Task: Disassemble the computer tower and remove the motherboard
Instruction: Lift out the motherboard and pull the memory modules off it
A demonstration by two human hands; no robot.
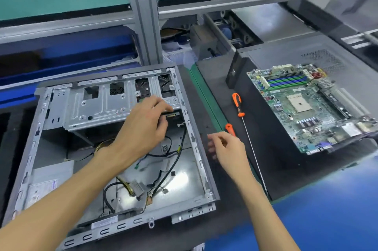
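Worn on the head, looking forward and steeply down, close over the bench [235, 228]. Wide-angle, edges bowed. Forearms entering from 6 and 7 o'clock; open tower case [114, 171] at centre-left, motherboard [311, 107] toward 2 o'clock.

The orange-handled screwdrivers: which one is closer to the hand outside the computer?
The orange-handled screwdriver partly hidden behind the right hand. The other orange-and-black-handled screwdriver with the long thin shaft lies farther away, fully visible.

Left hand [143, 125] stretched toward twelve o'clock, fingers curled and pinching down, right hand [227, 148] hovering at three o'clock, fingers loosely bent
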